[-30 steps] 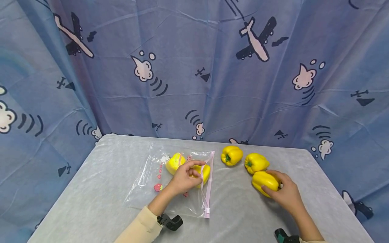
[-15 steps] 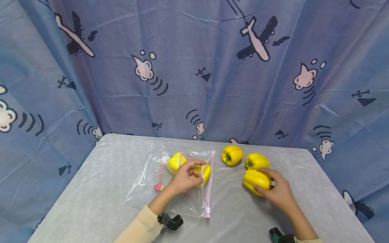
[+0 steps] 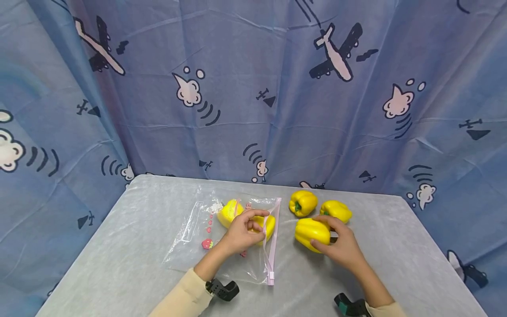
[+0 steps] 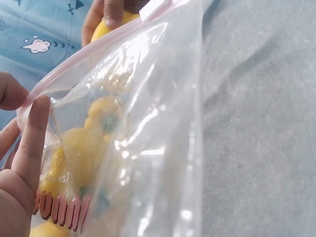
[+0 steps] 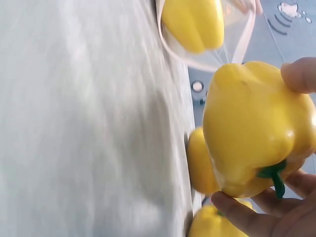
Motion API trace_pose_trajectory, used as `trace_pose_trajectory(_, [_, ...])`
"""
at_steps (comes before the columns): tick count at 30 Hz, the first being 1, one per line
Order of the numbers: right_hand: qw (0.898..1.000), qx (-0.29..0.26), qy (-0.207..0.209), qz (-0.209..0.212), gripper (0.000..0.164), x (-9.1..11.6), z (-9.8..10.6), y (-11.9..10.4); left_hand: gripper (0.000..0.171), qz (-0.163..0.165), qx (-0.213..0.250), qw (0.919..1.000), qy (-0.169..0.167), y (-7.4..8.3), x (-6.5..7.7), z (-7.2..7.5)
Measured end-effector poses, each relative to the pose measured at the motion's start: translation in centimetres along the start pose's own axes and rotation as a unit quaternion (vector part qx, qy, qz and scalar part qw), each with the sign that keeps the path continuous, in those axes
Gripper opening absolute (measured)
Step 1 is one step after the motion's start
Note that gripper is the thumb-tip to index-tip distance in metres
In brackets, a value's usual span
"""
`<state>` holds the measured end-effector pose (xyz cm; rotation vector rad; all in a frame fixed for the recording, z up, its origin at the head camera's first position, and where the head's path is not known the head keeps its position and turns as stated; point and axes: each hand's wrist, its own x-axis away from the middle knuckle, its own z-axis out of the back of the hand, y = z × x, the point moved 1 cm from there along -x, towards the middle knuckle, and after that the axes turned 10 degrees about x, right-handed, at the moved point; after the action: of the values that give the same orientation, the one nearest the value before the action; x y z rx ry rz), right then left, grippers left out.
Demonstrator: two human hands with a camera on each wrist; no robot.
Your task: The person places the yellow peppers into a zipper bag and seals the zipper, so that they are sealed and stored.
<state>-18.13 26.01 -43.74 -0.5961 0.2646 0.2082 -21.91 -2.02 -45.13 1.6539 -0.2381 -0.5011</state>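
A clear zip bag (image 3: pixel 186 251) with a pink slider strip lies on the table, its mouth facing right. My left hand (image 3: pixel 243 231) pinches the upper edge of that mouth and lifts it, so the opening gapes in the right wrist view. Inside the bag are yellow bell peppers; one (image 5: pixel 195 22) sits just within the mouth. My right hand (image 3: pixel 342 244) grips another yellow bell pepper (image 3: pixel 312 234) by its sides, held above the table to the right of the bag. Its green stem (image 5: pixel 274 175) points back toward the palm.
Two more yellow bell peppers stand behind the right hand, one (image 3: pixel 303 203) at the left and one (image 3: pixel 336 210) at the right. The grey-covered table (image 3: pixel 119 246) ends at a blue printed curtain (image 3: pixel 222 88).
The right hand has carried its bell pepper leftward, from beside the right-hand loose pepper toward the bag's mouth. My left hand keeps its hold on the bag's edge in the same place.
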Motion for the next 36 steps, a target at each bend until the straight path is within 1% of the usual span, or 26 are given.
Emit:
trace_pose_trajectory(4, [1.000, -0.012, -0.005, 0.022, 0.056, -0.4, -1.1, -0.8, 0.051, 0.000, -0.001, 1.0000, 0.001, 0.0, 0.0, 0.0])
trace_pose_trajectory(10, [0.997, -0.037, -0.007, 0.060, 0.061, -0.7, -2.5, -2.0, 0.051, -0.006, -0.007, 0.9999, -0.006, 0.0, 0.0, 0.0])
trace_pose_trajectory(12, [0.997, -0.048, -0.013, 0.063, 0.062, -0.8, -2.8, -2.4, 0.052, -0.005, -0.008, 0.9999, -0.006, 0.0, 0.0, 0.0])
trace_pose_trajectory(15, [0.997, -0.049, -0.019, 0.060, 0.064, -0.9, -3.3, -2.8, 0.052, 0.001, -0.012, 0.9999, -0.004, 0.2, 0.0, -0.1])
trace_pose_trajectory(17, [0.997, -0.050, -0.020, 0.056, 0.065, -1.0, -3.6, -3.1, 0.052, 0.007, -0.019, 0.9998, -0.002, 0.6, 0.1, -0.1])
trace_pose_trajectory(24, [0.996, -0.067, -0.022, 0.057, 0.063, -1.3, -4.3, -3.7, 0.049, 0.012, -0.029, 0.9995, -0.007, 3.5, 0.7, -0.6])
trace_pose_trajectory(27, [0.995, -0.071, -0.017, 0.061, 0.062, -1.4, -4.5, -3.9, 0.049, 0.011, -0.034, 0.9993, -0.010, 3.8, 0.8, -0.7])
trace_pose_trajectory(31, [0.995, -0.075, -0.008, 0.064, 0.062, -1.5, -4.9, -4.1, 0.050, 0.009, -0.034, 0.9993, -0.013, 3.7, 0.6, -0.7])
trace_pose_trajectory(36, [0.995, -0.087, -0.009, 0.057, 0.060, -1.8, -5.3, -4.7, 0.051, 0.005, -0.034, 0.9993, -0.013, 1.3, -0.1, -0.1])
